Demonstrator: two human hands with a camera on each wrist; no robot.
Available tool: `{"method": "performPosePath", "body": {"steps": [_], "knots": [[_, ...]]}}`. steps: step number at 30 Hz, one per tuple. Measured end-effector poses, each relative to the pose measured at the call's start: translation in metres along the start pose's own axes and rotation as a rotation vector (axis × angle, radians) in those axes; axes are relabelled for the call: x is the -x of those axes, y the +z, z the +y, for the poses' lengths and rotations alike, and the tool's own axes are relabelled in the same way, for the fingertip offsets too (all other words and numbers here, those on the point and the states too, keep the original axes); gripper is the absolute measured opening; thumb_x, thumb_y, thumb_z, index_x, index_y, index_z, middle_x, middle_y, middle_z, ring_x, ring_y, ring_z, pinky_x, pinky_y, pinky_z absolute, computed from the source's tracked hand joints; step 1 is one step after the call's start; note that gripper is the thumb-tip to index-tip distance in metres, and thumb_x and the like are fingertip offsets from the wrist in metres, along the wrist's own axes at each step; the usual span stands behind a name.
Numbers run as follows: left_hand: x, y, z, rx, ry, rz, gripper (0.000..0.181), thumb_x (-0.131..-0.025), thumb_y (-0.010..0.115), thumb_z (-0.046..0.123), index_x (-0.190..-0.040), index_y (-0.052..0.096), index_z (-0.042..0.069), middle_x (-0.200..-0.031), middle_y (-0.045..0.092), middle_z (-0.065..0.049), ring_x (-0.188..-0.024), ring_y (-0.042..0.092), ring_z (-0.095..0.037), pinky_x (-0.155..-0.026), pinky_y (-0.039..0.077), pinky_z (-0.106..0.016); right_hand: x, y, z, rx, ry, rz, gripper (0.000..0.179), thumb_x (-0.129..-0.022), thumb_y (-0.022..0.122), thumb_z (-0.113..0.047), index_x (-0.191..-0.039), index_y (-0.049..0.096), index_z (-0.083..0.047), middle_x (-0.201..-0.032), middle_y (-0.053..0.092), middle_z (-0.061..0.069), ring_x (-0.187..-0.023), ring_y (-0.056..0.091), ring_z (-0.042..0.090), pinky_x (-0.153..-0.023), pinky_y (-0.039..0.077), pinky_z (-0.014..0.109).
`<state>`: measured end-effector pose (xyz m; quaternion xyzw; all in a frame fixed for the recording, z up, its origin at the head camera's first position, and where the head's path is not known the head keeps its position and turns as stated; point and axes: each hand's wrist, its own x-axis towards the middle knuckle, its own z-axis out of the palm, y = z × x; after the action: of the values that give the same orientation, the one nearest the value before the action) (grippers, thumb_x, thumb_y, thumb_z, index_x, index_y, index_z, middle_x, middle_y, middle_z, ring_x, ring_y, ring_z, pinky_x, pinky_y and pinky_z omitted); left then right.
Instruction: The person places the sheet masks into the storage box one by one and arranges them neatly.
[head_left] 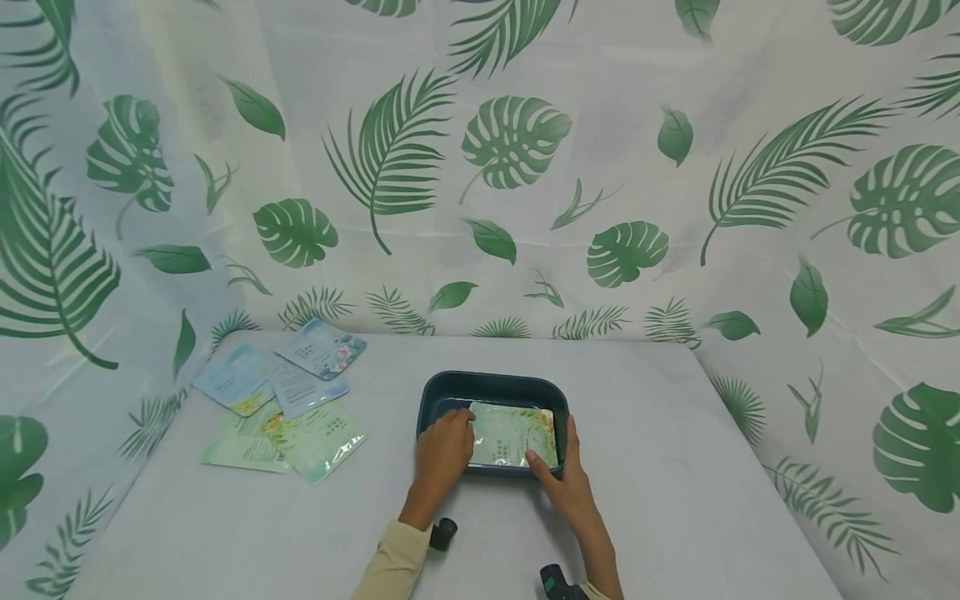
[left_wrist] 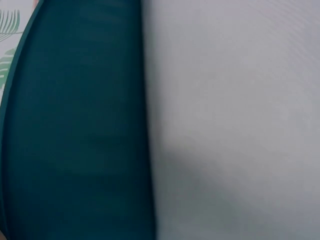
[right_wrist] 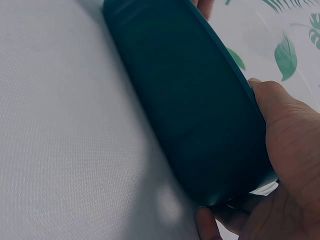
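Note:
A dark teal rectangular tray sits on the white table, with a pale green, glossy face mask packet lying inside it. My left hand reaches over the tray's left side, and its curled fingers pinch the packet's left edge. Its fingertips are partly hidden. At the front right corner, my right hand grips the tray, thumb over the front rim and fingers along the outer right side. In the right wrist view, the thumb lies at the rim of the tray. The left wrist view shows mainly the tray's outer wall.
On the table's left lie several more face mask packets, overlapping: a green packet, another green packet, a blue packet, a pale packet and a flowered blue packet. A leaf-print cloth hangs behind the table.

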<state>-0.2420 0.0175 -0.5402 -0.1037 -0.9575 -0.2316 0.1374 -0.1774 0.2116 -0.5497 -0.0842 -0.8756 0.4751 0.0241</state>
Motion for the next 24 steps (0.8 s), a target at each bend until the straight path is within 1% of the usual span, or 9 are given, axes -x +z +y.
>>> {"method": "performPosePath", "body": {"steps": [7, 10, 12, 15, 17, 19, 20, 22, 24], "knots": [[0.004, 0.002, -0.004, 0.009, 0.092, 0.121, 0.012, -0.093, 0.063, 0.014, -0.099, 0.073, 0.012, -0.092, 0.074, -0.004, -0.065, 0.067, -0.016, -0.052, 0.049, -0.028, -0.001, 0.000, 0.001, -0.006, 0.011, -0.012, 0.097, -0.094, 0.059, -0.049, -0.157, -0.009, -0.020, -0.164, 0.005, 0.020, -0.147, 0.013, 0.047, -0.114, 0.019, 0.064], [0.006, 0.002, -0.006, 0.049, 0.132, 0.144, 0.011, -0.092, 0.064, 0.013, -0.099, 0.072, 0.012, -0.094, 0.075, -0.004, -0.068, 0.069, -0.015, -0.054, 0.052, -0.029, -0.001, 0.000, 0.002, -0.010, 0.011, -0.018, 0.097, -0.094, 0.058, -0.050, -0.157, -0.010, -0.021, -0.163, 0.005, 0.021, -0.147, 0.012, 0.048, -0.113, 0.019, 0.065], [0.009, 0.000, -0.009, 0.116, 0.184, 0.166, 0.011, -0.092, 0.064, 0.012, -0.099, 0.072, 0.012, -0.095, 0.074, -0.003, -0.072, 0.069, -0.014, -0.058, 0.053, -0.029, -0.001, -0.001, 0.002, -0.011, 0.009, -0.020, 0.097, -0.094, 0.058, -0.050, -0.157, -0.010, -0.021, -0.163, 0.005, 0.023, -0.146, 0.013, 0.050, -0.112, 0.020, 0.066], [0.012, -0.005, -0.016, 0.290, 0.249, 0.180, 0.012, -0.094, 0.063, 0.008, -0.101, 0.071, 0.011, -0.096, 0.072, -0.001, -0.080, 0.067, -0.011, -0.066, 0.054, -0.026, -0.002, -0.001, 0.002, -0.010, 0.009, -0.025, 0.097, -0.094, 0.058, -0.050, -0.157, -0.010, -0.021, -0.163, 0.004, 0.022, -0.146, 0.012, 0.050, -0.112, 0.019, 0.066], [0.013, -0.010, -0.021, 0.403, 0.265, 0.196, 0.013, -0.094, 0.061, 0.006, -0.103, 0.070, 0.010, -0.098, 0.070, 0.000, -0.084, 0.065, -0.009, -0.071, 0.053, -0.024, -0.002, -0.001, 0.003, -0.001, 0.012, -0.029, 0.097, -0.094, 0.057, -0.051, -0.157, -0.011, -0.022, -0.163, 0.004, 0.022, -0.146, 0.012, 0.050, -0.113, 0.019, 0.065], [0.013, -0.015, -0.027, 0.478, 0.231, 0.218, 0.014, -0.094, 0.060, 0.003, -0.103, 0.070, 0.009, -0.100, 0.068, 0.000, -0.088, 0.062, -0.009, -0.074, 0.053, -0.024, -0.002, -0.001, 0.004, 0.003, 0.010, -0.032, 0.097, -0.094, 0.056, -0.051, -0.157, -0.012, -0.023, -0.163, 0.004, 0.022, -0.147, 0.012, 0.049, -0.113, 0.019, 0.065], [0.013, -0.018, -0.032, 0.491, 0.210, 0.244, 0.015, -0.094, 0.060, 0.002, -0.103, 0.070, 0.009, -0.101, 0.068, -0.001, -0.090, 0.062, -0.011, -0.075, 0.052, -0.026, -0.002, -0.001, 0.005, 0.006, 0.009, -0.032, 0.097, -0.095, 0.056, -0.052, -0.156, -0.013, -0.023, -0.163, 0.004, 0.022, -0.147, 0.012, 0.049, -0.113, 0.019, 0.065], [0.012, -0.023, -0.044, 0.478, 0.130, 0.293, 0.015, -0.092, 0.061, 0.000, -0.101, 0.070, 0.009, -0.103, 0.067, -0.003, -0.096, 0.061, -0.016, -0.080, 0.053, -0.031, -0.003, -0.002, 0.005, 0.011, 0.008, -0.035, 0.096, -0.095, 0.055, -0.052, -0.156, -0.013, -0.023, -0.163, 0.004, 0.023, -0.146, 0.013, 0.050, -0.113, 0.019, 0.065], [0.013, -0.029, -0.059, 0.435, 0.026, 0.329, 0.015, -0.091, 0.061, -0.001, -0.099, 0.071, 0.007, -0.105, 0.065, -0.007, -0.100, 0.060, -0.022, -0.084, 0.051, -0.036, -0.002, -0.002, 0.005, 0.009, 0.010, -0.036, 0.096, -0.095, 0.056, -0.052, -0.156, -0.012, -0.023, -0.163, 0.004, 0.024, -0.146, 0.013, 0.051, -0.112, 0.020, 0.066]]}}
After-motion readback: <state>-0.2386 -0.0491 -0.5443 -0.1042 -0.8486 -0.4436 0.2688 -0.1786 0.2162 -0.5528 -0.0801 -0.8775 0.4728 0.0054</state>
